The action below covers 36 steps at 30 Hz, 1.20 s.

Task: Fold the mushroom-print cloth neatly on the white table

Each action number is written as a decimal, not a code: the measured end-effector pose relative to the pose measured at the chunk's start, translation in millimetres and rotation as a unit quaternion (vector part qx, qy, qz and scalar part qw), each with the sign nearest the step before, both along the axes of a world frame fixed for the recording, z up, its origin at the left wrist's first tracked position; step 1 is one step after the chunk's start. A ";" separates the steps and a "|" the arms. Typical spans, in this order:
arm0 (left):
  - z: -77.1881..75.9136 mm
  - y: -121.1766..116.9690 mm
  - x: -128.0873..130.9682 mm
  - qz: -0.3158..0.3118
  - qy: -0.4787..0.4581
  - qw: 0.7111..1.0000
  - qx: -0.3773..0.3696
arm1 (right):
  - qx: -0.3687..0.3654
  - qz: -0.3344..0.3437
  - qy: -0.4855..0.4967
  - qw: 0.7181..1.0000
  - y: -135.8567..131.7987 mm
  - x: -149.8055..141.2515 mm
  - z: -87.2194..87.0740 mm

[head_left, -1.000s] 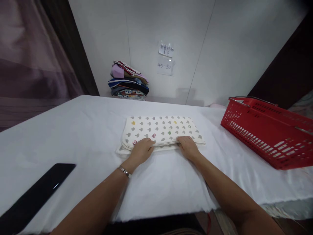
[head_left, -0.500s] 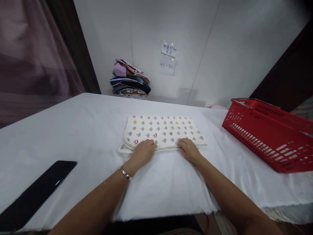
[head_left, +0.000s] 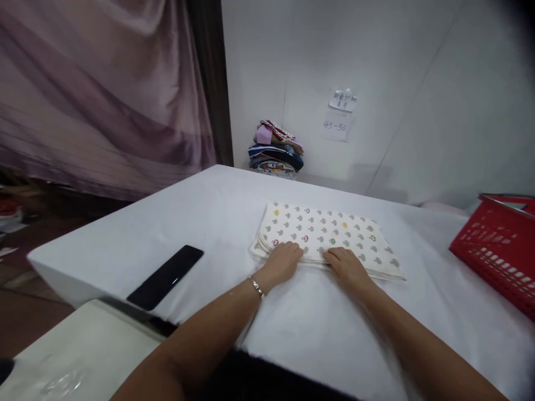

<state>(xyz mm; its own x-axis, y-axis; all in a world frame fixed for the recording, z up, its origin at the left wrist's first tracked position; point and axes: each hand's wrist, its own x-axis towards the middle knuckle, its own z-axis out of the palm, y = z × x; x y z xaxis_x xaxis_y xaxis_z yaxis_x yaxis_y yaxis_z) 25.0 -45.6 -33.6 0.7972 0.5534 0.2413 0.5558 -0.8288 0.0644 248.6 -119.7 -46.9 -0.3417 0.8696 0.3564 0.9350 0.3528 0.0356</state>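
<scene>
A folded white cloth point(head_left: 324, 228) printed with grey mushrooms, a few of them red, yellow or green, lies flat in several layers on the table. My left hand point(head_left: 285, 260) has its curled fingers over the near edge, left of the middle. A silver bracelet point(head_left: 256, 285) circles that wrist. My right hand point(head_left: 346, 266) holds the same edge a short way to the right, fingers on top. Both thumbs are mostly hidden. At the left end the stacked layers show as rounded folds.
A black phone-like slab point(head_left: 166, 277) lies left on the white-covered table point(head_left: 200, 209). Folded fabrics point(head_left: 276, 149) are stacked by the wall, below paper notes point(head_left: 335, 125). A red basket point(head_left: 497, 245) stands right. A pale stool-like surface point(head_left: 90, 348) is at the lower left.
My view has turned left, so everything sits further right. My right hand has slid left along the cloth's near edge, closer to my left hand. The cloth stays folded.
</scene>
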 end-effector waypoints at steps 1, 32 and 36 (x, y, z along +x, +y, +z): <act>0.2 0.7 -2.6 0.005 0.002 1.000 0.004 | 0.001 0.002 -0.002 1.000 3.2 -5.2 0.9; -16.9 67.0 -87.6 0.083 -0.126 0.988 -0.041 | 0.019 -0.223 0.232 0.947 -66.5 97.1 7.8; -17.7 70.7 -84.6 0.095 -0.130 0.984 -0.075 | -0.013 -0.403 0.349 0.846 -67.3 148.5 16.4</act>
